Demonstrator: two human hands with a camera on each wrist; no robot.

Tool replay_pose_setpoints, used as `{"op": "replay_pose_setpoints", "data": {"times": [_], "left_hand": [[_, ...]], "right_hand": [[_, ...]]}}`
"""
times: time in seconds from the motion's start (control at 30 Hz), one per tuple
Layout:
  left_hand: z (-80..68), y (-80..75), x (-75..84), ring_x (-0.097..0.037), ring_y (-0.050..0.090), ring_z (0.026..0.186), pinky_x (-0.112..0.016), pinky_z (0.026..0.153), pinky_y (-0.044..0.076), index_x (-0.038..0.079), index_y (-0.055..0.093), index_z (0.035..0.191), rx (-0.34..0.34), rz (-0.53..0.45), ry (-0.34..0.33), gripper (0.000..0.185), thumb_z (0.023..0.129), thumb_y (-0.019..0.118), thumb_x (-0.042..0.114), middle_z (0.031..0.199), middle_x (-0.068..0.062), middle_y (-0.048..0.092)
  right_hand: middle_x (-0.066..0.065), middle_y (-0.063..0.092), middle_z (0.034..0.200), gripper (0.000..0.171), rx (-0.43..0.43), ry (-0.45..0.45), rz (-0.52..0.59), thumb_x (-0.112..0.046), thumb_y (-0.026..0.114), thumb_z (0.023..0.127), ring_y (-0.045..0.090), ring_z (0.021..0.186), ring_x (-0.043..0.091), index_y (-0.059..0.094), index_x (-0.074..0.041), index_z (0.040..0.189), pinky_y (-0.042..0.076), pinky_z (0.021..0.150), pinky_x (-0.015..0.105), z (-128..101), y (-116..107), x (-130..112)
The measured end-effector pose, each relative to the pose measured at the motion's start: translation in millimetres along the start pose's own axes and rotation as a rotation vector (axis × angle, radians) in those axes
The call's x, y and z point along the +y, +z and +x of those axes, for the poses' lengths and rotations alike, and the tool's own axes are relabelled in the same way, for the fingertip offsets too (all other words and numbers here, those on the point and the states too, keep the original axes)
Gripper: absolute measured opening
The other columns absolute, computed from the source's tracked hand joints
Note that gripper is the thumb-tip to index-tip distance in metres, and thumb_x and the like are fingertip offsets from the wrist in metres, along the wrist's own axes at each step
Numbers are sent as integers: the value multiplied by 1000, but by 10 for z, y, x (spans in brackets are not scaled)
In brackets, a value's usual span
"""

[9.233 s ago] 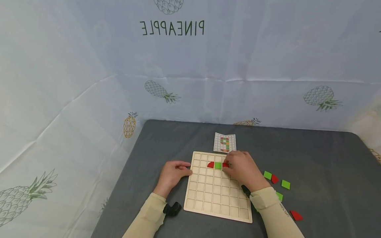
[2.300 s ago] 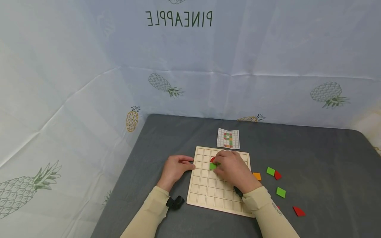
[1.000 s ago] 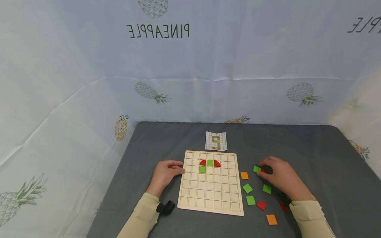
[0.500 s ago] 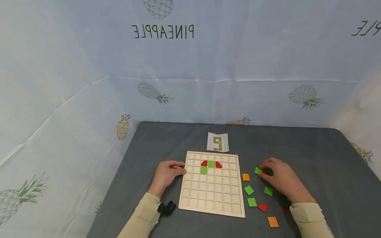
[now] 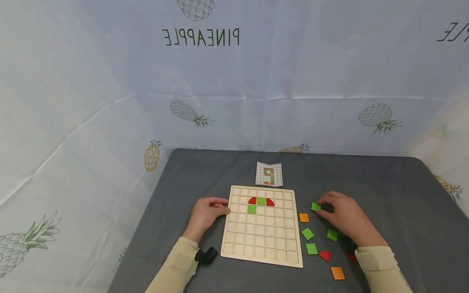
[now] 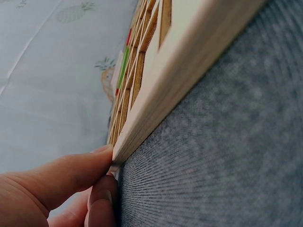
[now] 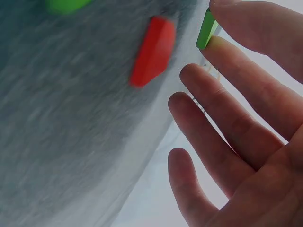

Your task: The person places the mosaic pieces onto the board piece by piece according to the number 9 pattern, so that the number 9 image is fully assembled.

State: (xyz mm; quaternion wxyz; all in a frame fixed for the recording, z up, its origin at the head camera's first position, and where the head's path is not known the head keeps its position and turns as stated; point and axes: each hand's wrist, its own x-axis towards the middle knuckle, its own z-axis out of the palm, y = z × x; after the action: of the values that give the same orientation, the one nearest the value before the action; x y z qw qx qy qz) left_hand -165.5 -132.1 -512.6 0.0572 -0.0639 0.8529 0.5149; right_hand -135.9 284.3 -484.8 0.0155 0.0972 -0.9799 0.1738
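A wooden grid board [image 5: 262, 240] lies on the grey table. Two red quarter-round tiles flank a green tile [image 5: 261, 201] in its second row, with another green tile [image 5: 251, 209] below on the left. My left hand [image 5: 207, 213] rests against the board's left edge, its fingertips [image 6: 97, 161] touching the rim [image 6: 156, 113]. To the right of the board, my right hand [image 5: 344, 217] pinches a green square tile [image 5: 316, 206] between thumb and forefinger; that tile [image 7: 206, 29] is lifted edge-on, above a red tile [image 7: 152, 51] on the table.
A small pattern card [image 5: 269, 174] lies behind the board. Loose tiles lie right of the board: orange [image 5: 303, 217], green [image 5: 307, 233], green [image 5: 311, 248], green [image 5: 332, 235], red [image 5: 324, 255], orange [image 5: 337, 273]. A pineapple-print sheet [image 5: 234, 81] walls the table.
My right hand left the board, where it set a green tile, and went right to the loose tiles. It has now lifted a green tile slightly. The left hand stays put.
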Motion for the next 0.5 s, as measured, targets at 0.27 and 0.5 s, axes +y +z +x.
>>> {"op": "replay_pose_setpoints", "data": {"times": [0.27, 0.5], "left_hand": [[-2, -10, 7, -13, 72, 81, -36, 78, 57, 11, 85, 112, 1, 1, 0, 31, 83, 94, 19, 91, -3, 82], [1, -6, 11, -12, 72, 80, -35, 77, 57, 10, 85, 111, 3, -2, 6, 31, 83, 94, 17, 90, -4, 82]], "right_hand": [[14, 74, 123, 22, 2, -29, 15, -21, 88, 91, 71, 115, 41, 82, -12, 110, 58, 96, 61, 120, 52, -254], [10, 75, 121, 19, 1, -56, 35, -20, 89, 91, 72, 111, 35, 83, -14, 108, 60, 94, 57, 240, 109, -460]]}}
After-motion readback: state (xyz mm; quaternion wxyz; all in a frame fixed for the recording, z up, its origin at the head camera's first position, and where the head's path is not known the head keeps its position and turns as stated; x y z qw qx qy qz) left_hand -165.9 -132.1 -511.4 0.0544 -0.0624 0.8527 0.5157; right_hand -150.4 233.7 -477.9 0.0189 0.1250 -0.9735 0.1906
